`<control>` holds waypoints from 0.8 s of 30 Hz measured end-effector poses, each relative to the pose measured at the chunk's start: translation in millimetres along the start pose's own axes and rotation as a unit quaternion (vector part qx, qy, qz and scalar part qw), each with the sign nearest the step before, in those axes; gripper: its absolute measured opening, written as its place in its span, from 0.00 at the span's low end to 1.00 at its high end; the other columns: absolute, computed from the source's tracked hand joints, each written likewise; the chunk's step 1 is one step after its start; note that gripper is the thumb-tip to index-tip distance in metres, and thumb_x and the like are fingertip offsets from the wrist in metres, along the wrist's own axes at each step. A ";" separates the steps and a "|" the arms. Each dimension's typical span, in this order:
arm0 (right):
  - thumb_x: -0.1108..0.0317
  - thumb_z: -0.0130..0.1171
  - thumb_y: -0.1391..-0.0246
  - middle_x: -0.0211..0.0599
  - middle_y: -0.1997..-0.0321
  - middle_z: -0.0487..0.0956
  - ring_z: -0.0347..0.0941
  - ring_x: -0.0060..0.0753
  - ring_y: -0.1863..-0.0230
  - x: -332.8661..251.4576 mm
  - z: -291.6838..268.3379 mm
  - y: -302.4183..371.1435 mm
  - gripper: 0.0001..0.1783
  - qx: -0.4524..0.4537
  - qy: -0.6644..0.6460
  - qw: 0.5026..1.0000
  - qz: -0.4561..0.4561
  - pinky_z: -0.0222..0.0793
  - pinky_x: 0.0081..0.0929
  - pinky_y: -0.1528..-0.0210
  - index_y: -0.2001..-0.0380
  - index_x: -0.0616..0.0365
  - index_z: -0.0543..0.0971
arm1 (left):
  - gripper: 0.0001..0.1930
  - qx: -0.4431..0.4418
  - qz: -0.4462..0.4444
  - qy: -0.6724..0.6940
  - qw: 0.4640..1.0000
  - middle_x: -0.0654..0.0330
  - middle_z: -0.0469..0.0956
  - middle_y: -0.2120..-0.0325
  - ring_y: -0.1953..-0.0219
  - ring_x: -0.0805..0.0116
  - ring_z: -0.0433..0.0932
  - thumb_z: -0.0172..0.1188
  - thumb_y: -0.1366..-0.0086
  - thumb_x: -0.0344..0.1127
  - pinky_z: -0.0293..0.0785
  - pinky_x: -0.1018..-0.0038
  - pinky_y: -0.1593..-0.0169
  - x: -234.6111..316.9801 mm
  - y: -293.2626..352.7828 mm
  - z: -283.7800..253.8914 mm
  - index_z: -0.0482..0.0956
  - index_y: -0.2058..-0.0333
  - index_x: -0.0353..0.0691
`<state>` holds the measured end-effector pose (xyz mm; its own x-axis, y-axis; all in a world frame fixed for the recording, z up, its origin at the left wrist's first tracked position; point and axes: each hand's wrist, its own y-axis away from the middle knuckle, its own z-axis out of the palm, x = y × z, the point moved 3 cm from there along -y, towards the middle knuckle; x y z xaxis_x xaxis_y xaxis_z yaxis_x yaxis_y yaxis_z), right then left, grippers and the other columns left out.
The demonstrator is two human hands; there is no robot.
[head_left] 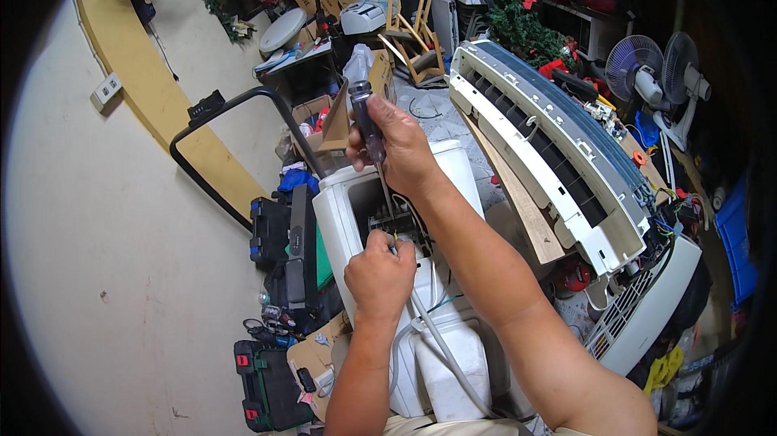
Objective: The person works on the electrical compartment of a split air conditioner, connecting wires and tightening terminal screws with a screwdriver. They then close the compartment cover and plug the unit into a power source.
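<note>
While the right hand (396, 145) holds 1 screwdriver (367, 122) by its dark, translucent handle, fingers wrapped around it and thumb pressed along its side, the shaft points down into the open recess of a white appliance housing (330, 213). The screwdriver stands slightly tilted, its tip among dark internal parts in the recess; whether it meets a screw is too small to tell. The left hand (379, 274) lies just below, at the near edge of the recess, its fingers curled and its thumb and forefinger pinching thin coloured wires (395, 237). A grey cable (443, 347) descends from beside the left wrist over the lower white part of the appliance. To the right, a long white air-conditioner body (518, 162) lies obliquely over a wooden board (526, 213), with 2 electric fans (634, 68) beyond it. To the left, a black tubular handle (259, 92) arches near the wall (105, 218); nearer the viewer lies a dark tool case (275, 387) with 2 red latches.
</note>
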<state>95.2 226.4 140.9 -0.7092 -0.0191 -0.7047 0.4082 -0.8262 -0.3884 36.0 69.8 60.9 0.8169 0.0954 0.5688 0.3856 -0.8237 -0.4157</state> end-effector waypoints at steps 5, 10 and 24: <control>0.37 0.55 0.26 0.26 0.74 0.76 0.74 0.20 0.80 3.4 -6.2 1.2 0.27 -0.019 -0.037 0.999 0.013 0.60 0.18 0.84 0.50 0.51 0.77 | 0.11 -0.012 -0.011 0.003 1.000 0.46 0.81 0.82 0.76 0.42 0.85 0.67 0.40 0.41 0.81 0.52 0.65 0.7 0.9 -0.5 0.84 0.72 0.39; 0.35 0.57 0.28 0.26 0.75 0.78 0.72 0.17 0.83 6.4 -13.2 -3.4 0.28 0.065 0.041 0.997 -0.015 0.57 0.16 0.87 0.51 0.51 0.76 | 0.11 -0.001 0.004 -0.011 1.000 0.46 0.81 0.83 0.76 0.42 0.84 0.67 0.39 0.41 0.81 0.53 0.66 0.4 1.5 -1.2 0.84 0.71 0.38; 0.32 0.54 0.28 0.28 0.72 0.77 0.69 0.18 0.83 8.9 -11.6 0.8 0.30 0.007 -0.014 0.999 0.051 0.59 0.16 0.85 0.52 0.50 0.77 | 0.10 -0.007 -0.006 0.007 1.000 0.45 0.82 0.82 0.76 0.39 0.84 0.68 0.40 0.42 0.82 0.49 0.65 -0.3 0.4 0.9 0.83 0.72 0.42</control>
<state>95.9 232.1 127.5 -0.6810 -0.1190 -0.7226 0.4708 -0.8270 -0.3074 36.4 70.0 59.9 0.8063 0.0971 0.5834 0.3884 -0.8309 -0.3984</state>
